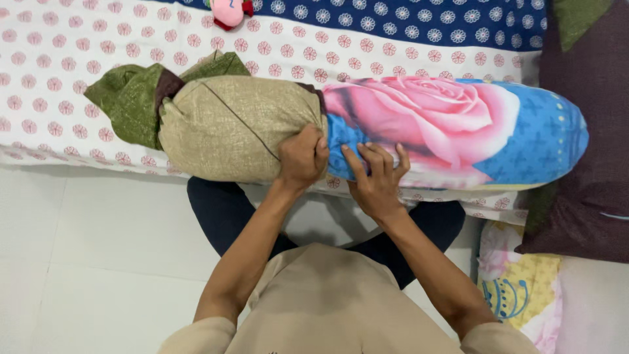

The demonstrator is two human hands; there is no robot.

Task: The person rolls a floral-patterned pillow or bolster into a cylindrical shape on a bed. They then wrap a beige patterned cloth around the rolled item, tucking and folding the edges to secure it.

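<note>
A long bolster pillow lies across the edge of a bed. Its left part is in a beige woven cover [229,124] with a green cloth end [131,98]. The right part shows a blue fabric printed with a large pink rose [452,121]. My left hand [303,157] is closed on the edge of the beige cover where it meets the printed fabric. Just to the right of it, my right hand [377,177] presses on the printed pillow with bent fingers spread.
The bed sheet [59,59] is white with pink round motifs and a blue band at the top. A pink soft toy [229,12] lies at the top edge. Dark maroon bedding [590,164] and a floral pillow [517,288] sit at the right. White floor tiles [92,262] spread at the left.
</note>
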